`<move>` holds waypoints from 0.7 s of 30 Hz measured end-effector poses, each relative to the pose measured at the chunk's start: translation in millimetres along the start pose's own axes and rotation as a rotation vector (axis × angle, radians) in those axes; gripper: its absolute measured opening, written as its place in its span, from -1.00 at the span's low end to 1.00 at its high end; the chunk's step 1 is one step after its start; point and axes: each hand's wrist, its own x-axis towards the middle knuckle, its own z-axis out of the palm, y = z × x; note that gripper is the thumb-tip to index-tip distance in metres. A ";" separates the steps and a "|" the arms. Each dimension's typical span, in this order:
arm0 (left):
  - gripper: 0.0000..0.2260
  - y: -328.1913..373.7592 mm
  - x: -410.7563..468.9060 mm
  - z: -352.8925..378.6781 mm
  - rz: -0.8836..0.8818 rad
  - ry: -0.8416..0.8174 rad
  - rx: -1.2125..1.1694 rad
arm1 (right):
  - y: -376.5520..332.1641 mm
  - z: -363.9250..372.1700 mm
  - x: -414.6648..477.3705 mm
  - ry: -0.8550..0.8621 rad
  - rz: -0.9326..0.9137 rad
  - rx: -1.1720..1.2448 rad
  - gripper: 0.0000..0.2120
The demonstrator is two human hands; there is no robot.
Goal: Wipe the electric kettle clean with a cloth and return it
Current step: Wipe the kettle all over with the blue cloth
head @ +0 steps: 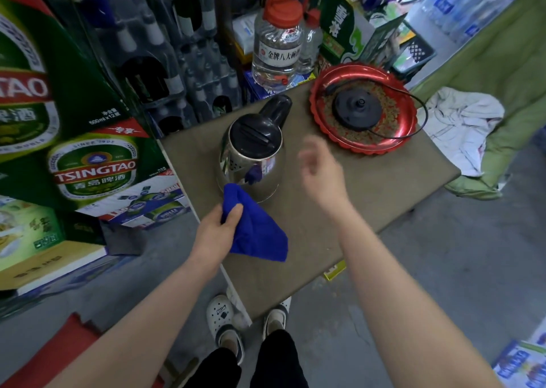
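Both hands are out over the small table (369, 204). Her or his left hand (217, 229) pinches a blue cloth (257, 234), which hides the fingers under its folds; the cloth's top corner sits right at the lower wall of the electric kettle (251, 157), though I cannot tell whether it touches. To the right, the right hand (320, 167) hovers beside the kettle, smeared by motion, fingers loosely spread and empty. That steel kettle stands upright near the table's left edge, black lid shut, handle pointing far. Its black base (356, 113) sits apart, far right, in a red tray (325, 76) whose cord loops over the rim. Behind, a clear jug (276, 48) with a red cap stands. Beer cartons (88, 169) fill the left, partly cut off.
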 end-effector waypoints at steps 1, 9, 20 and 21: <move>-0.80 -0.1 1.2 -0.8 -0.005 0.020 -0.008 | -5.3 -6.9 26.7 0.017 -0.054 -0.018 -0.30; -0.76 0.2 3.9 -3.0 -0.022 0.159 0.110 | -16.5 -8.7 136.2 -0.317 -0.434 -0.249 -0.41; -0.65 29.7 -0.4 2.7 0.039 0.291 -0.087 | 16.4 -16.6 49.9 -0.173 -0.040 0.385 -0.69; -0.69 35.5 -3.4 1.7 0.069 0.302 -0.114 | 3.9 -17.2 43.9 -0.101 -0.032 0.434 -0.71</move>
